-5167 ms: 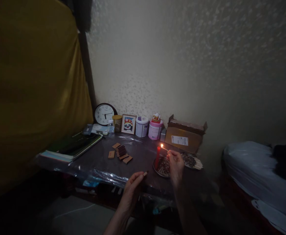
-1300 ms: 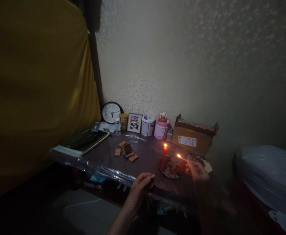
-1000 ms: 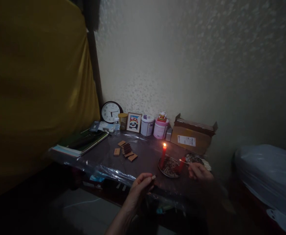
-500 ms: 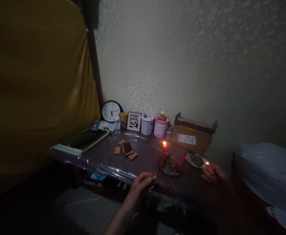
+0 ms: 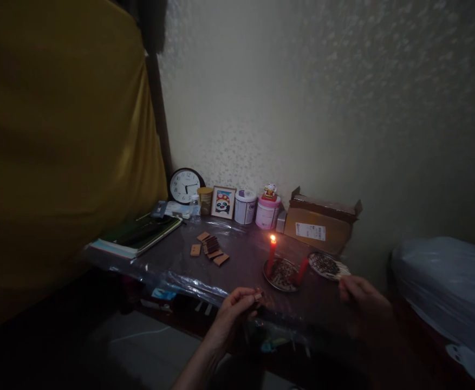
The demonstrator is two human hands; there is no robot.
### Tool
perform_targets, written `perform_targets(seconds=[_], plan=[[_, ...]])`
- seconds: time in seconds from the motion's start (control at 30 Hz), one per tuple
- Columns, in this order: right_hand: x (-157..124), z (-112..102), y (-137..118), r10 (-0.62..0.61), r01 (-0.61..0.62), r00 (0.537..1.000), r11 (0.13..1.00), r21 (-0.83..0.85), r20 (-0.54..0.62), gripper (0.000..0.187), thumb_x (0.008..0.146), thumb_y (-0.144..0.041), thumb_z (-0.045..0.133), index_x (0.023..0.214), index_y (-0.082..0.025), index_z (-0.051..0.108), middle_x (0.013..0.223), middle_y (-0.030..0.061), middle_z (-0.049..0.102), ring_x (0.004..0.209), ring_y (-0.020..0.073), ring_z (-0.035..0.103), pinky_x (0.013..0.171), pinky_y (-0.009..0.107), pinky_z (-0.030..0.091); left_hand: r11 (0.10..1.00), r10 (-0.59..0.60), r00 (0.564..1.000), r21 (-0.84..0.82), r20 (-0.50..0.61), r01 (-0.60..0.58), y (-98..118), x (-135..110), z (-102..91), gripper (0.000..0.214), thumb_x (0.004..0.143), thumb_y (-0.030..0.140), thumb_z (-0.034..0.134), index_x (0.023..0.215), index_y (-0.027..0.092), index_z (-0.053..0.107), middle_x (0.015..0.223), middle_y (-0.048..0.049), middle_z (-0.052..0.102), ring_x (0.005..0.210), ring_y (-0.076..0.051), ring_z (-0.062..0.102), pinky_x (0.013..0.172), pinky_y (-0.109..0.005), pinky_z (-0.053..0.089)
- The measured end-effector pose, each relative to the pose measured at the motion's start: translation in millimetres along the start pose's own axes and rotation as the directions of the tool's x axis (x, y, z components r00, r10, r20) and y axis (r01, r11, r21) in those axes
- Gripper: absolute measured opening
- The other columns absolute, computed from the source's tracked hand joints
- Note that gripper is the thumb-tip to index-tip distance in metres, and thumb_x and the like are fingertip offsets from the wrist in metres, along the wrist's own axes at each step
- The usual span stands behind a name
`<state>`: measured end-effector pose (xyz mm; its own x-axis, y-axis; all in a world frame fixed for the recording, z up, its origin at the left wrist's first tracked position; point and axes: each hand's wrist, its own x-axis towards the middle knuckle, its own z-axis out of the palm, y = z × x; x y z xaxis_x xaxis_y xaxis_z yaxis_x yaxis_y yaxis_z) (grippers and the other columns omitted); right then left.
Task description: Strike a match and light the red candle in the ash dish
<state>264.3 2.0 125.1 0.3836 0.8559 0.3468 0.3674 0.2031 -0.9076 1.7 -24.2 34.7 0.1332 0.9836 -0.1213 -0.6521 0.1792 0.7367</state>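
Since a second ago, the right hand (image 5: 361,295) has drawn away from the unlit candle (image 5: 303,270) to just beside the matches (image 5: 344,270), and the flame at its fingers is gone; it is too dim to tell whether they grip anything. Left hand (image 5: 235,311) fingers pinch a small piece (image 5: 258,296) near the tabletop (image 5: 241,271) edge. Both candles stand in the dish (image 5: 282,290): one, the lit candle (image 5: 272,257), looks done; the other shows no flame, so seems left.

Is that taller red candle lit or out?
Lit: a small bright flame shows at the top of the taller red candle, while the shorter red candle shows none.
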Motion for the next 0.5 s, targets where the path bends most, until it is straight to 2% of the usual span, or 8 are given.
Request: perform_targets(seconds=[0.07, 0.1, 0.23, 0.33, 0.4, 0.5], plan=[[0.6, -3.2, 0.4, 0.043, -0.049, 0.996, 0.996, 0.072, 0.080, 0.039, 0.065, -0.056, 0.050, 0.043, -0.024, 0.043, 0.040, -0.0032, 0.043, 0.037, 0.0120, 0.039, 0.040, 0.027, 0.037, 1.000, 0.000, 1.000, 0.009, 0.001, 0.000, 0.4, -1.0, 0.3, 0.025, 0.061, 0.030, 0.076, 0.079, 0.017, 0.065, 0.081, -0.0039, 0.070, 0.076, -0.016, 0.063, 0.069, -0.025, 0.044], [0.5, -4.1, 0.9, 0.073, -0.079, 0.994, 0.993, 0.085, 0.080, 0.038, 0.064, -0.055, 0.052, 0.045, -0.024, 0.045, 0.042, -0.0031, 0.044, 0.039, 0.0125, 0.040, 0.041, 0.027, 0.038, 1.000, -0.003, 1.000, 0.014, 0.004, 0.003, 0.6, -1.3, 0.6, 0.025, 0.061, 0.030, 0.075, 0.080, 0.017, 0.065, 0.080, -0.0041, 0.070, 0.076, -0.017, 0.063, 0.069, -0.025, 0.043], [-1.4, -2.1, 2.7, 0.120, -0.116, 0.991, 0.991, 0.067, -0.062, 0.022, 0.055, -0.040, 0.069, 0.062, -0.022, 0.058, 0.054, -0.0007, 0.055, 0.051, 0.0152, 0.050, 0.048, 0.026, 0.039, 1.000, -0.002, 1.000, 0.016, 0.021, 0.002, 0.7, -1.7, 1.7, 0.025, 0.062, 0.030, 0.075, 0.080, 0.017, 0.065, 0.078, -0.0040, 0.070, 0.076, -0.017, 0.063, 0.068, -0.025, 0.043], [-1.1, -0.6, 2.3, 0.124, -0.126, 0.992, 0.980, 0.156, 0.019, 0.028, 0.060, -0.047, 0.061, 0.052, -0.023, 0.051, 0.046, -0.0034, 0.047, 0.042, 0.0118, 0.041, 0.043, 0.026, 0.036, 1.000, -0.005, 1.000, 0.020, 0.007, 0.004, -0.2, -1.1, 1.9, 0.026, 0.061, 0.029, 0.076, 0.080, 0.016, 0.065, 0.077, -0.0037, 0.069, 0.074, -0.016, 0.062, 0.067, -0.025, 0.043], [-0.3, 0.1, 2.0, 0.125, -0.135, 0.990, 0.978, 0.160, 0.068, 0.033, 0.061, -0.052, 0.056, 0.046, -0.024, 0.046, 0.041, -0.0043, 0.042, 0.037, 0.0110, 0.036, 0.040, 0.027, 0.035, 1.000, -0.009, 1.000, 0.026, -0.002, 0.009, -1.2, -0.7, 1.7, 0.026, 0.060, 0.030, 0.076, 0.079, 0.016, 0.065, 0.076, -0.0034, 0.068, 0.073, -0.016, 0.062, 0.066, -0.025, 0.043], [0.3, 1.8, 3.2, 0.154, -0.151, 0.988, 0.986, 0.076, -0.027, 0.022, 0.054, -0.043, 0.065, 0.053, -0.023, 0.055, 0.045, -0.0020, 0.050, 0.042, 0.0139, 0.045, 0.042, 0.027, 0.036, 1.000, -0.008, 1.000, 0.022, 0.003, 0.008, -2.5, -0.5, 1.0, 0.026, 0.059, 0.030, 0.076, 0.079, 0.017, 0.065, 0.077, -0.0034, 0.068, 0.073, -0.016, 0.062, 0.065, -0.024, 0.043]])
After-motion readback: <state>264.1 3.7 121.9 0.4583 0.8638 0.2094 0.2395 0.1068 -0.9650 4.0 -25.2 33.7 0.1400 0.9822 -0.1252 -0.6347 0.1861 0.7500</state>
